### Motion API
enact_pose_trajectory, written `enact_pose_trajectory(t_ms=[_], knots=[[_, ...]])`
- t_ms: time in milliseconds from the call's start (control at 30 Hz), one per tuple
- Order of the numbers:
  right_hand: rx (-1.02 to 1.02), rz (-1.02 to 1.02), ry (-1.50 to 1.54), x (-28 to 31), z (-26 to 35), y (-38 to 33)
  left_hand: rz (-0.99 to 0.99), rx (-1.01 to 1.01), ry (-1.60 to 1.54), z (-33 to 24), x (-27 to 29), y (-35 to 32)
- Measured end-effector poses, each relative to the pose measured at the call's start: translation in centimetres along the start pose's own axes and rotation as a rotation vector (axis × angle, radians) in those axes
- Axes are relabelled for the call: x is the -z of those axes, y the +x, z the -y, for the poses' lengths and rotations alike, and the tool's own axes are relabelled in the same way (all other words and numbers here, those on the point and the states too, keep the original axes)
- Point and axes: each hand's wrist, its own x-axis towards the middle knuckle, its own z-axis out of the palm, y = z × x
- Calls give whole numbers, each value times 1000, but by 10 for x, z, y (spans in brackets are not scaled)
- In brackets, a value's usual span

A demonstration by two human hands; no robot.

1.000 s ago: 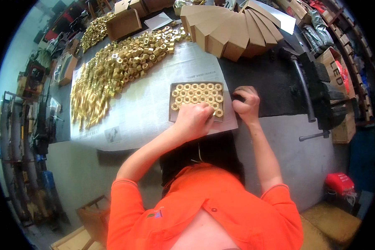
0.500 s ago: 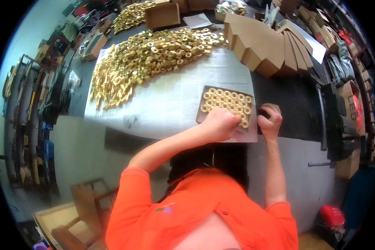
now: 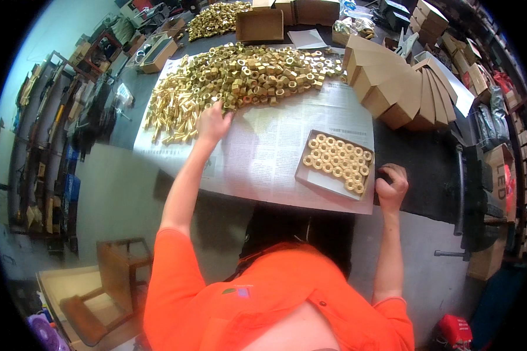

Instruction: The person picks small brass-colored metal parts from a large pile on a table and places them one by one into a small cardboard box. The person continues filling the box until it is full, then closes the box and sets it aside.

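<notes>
A large heap of brass hex nuts (image 3: 257,73) lies on newspaper sheets (image 3: 263,140). My left hand (image 3: 213,121) is at the heap's near edge, fingers drawn in and fingertips among the nuts; whether one is pinched there is hidden. Slimmer brass pieces (image 3: 173,120) spread to the left of that hand. A shallow open cardboard box (image 3: 325,180) sits at the right of the paper, with brass nuts (image 3: 336,155) lying flat in rows and white showing on its bare near part. Just right of the box, my right hand (image 3: 392,184) rests on the dark tabletop, fingers curled, nothing visible in them.
Folded brown cardboard boxes (image 3: 392,88) fan out at the back right. Behind the heap stand an open brown box (image 3: 259,27), a white sheet (image 3: 307,39) and another brass pile (image 3: 219,19). A metal bar (image 3: 459,190) runs along the right side; a wooden chair (image 3: 114,281) stands lower left.
My left hand has moved from over the box, leftward and away from me, to the heap. My right hand stays beside the box. The view has shifted slightly.
</notes>
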Motion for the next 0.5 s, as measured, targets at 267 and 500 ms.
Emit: enact_pose_trajectory(t_ms=[267, 500], knots=[[19, -5, -15, 1, -2, -1, -35, 157, -130, 2, -15, 0], [44, -13, -40, 0, -4, -1, -68, 7, -70, 21, -25, -7]])
